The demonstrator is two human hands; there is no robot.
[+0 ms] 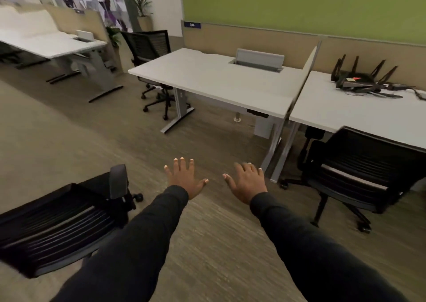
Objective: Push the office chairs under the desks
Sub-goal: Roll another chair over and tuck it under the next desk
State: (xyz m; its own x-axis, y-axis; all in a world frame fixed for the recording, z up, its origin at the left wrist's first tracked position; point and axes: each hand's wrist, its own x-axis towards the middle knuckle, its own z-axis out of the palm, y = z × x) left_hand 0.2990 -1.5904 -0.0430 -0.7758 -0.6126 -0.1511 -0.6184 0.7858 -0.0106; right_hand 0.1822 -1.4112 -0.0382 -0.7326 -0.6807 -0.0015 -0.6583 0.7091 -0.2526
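A black mesh office chair [57,223] stands on the open floor at lower left, away from any desk. A second black chair [355,172] sits at the right, its front partly under the right white desk [341,108]. A third chair [149,55] stands beside the left end of the middle white desk [207,80]. My left hand [184,179] and my right hand [246,182] are stretched out over the floor, palms down, fingers spread, touching nothing. The lower-left chair is just left of my left arm.
A thin divider panel [304,73] separates the middle and right desks. A black router with antennas and cables [362,80] lies on the right desk. Another desk [53,43] stands at far left, and a potted plant [143,9] in the corner.
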